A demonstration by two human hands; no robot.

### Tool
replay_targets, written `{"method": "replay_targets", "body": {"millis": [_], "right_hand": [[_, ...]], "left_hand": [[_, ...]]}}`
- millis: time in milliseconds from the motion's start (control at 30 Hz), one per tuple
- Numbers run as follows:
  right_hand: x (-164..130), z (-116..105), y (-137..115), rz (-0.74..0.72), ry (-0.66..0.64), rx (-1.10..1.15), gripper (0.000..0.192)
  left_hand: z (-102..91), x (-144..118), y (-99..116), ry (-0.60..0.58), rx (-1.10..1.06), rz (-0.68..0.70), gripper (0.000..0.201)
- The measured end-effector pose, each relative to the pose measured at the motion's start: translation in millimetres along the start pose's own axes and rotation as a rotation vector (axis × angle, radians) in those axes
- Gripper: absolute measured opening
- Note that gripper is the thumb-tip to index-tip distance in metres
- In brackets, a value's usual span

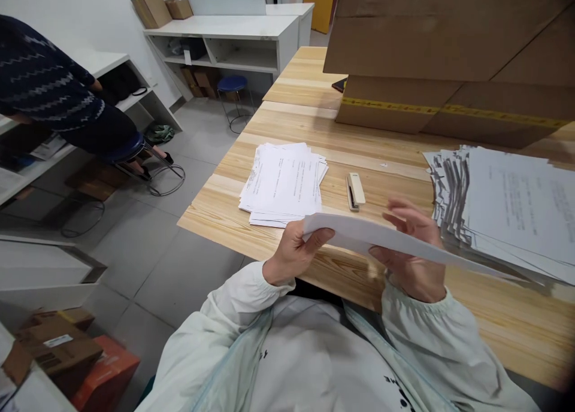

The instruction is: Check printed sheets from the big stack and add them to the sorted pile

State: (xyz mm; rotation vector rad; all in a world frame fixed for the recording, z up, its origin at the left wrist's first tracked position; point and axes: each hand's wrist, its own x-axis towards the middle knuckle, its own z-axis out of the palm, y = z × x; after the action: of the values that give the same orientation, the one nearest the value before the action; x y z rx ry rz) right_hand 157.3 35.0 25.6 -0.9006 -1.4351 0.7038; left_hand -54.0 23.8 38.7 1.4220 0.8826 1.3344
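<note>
White sheets of paper (pixel 354 232) are held up in front of me, seen nearly edge-on. My left hand (pixel 296 247) grips their left end, thumb on the near side. My right hand (pixel 413 250) has the sheets between its thumb and its partly spread, slightly blurred fingers. Beyond the sheets, a cream stapler (pixel 354 191) lies on the wooden table (pixel 287 124). Left of the stapler sits a low stack of printed papers (pixel 287 181). To the right of my right hand stands a taller, uneven stack of printed papers (pixel 516 202).
Large cardboard boxes (pixel 404 47) with yellow tape stand at the table's back right. A dark flat object (pixel 340 84) lies beside them. At the left, a person (pixel 49 82) sits on a stool by white shelving. Cardboard cartons (pixel 58 346) and an orange box (pixel 108 376) are at lower left.
</note>
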Motion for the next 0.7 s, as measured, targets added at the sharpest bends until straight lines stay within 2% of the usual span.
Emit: {"method": "replay_targets", "body": {"millis": [33,67,167,267,333,400,500,600,700], "right_hand": [[-3.9,-1.0,5.6,0.064,0.001,0.015,0.064],[-7.9,-2.3,10.5,0.126,-0.013,0.02,0.064],[-16.9,-6.2,15.9,0.224,-0.039,-0.01,0.028],[-16.6,-7.7,8.3,0.152,-0.026,0.01,0.01],[-13.0,-7.9,2.9,0.075,-0.052,0.038,0.009],[-11.2,-8.1,1.8,0.059,-0.073,0.039,0.009],[-15.6,-9.2,8.7,0.148,0.025,-0.004,0.014],[-22.3,-10.3,17.4,0.211,0.134,-0.028,0.025],[-23.2,-8.2,19.1,0.228,0.1,0.026,0.023]], "left_hand": [[0.6,-1.2,-4.3,0.027,0.025,-0.021,0.039],[1.4,-2.0,-6.9,0.041,0.037,-0.022,0.039],[5.2,-0.2,-2.9,0.004,0.034,0.013,0.037],[10.6,6.2,11.4,-0.098,-0.001,0.053,0.029],[13.7,9.8,17.8,-0.146,-0.024,0.06,0.023],[15.9,11.4,17.5,-0.137,-0.029,0.026,0.022],[18.3,10.9,8.5,-0.048,0.005,-0.035,0.024],[20.4,10.9,1.3,0.009,0.043,-0.039,0.027],[22.6,12.5,0.4,0.011,0.038,-0.035,0.028]]}}
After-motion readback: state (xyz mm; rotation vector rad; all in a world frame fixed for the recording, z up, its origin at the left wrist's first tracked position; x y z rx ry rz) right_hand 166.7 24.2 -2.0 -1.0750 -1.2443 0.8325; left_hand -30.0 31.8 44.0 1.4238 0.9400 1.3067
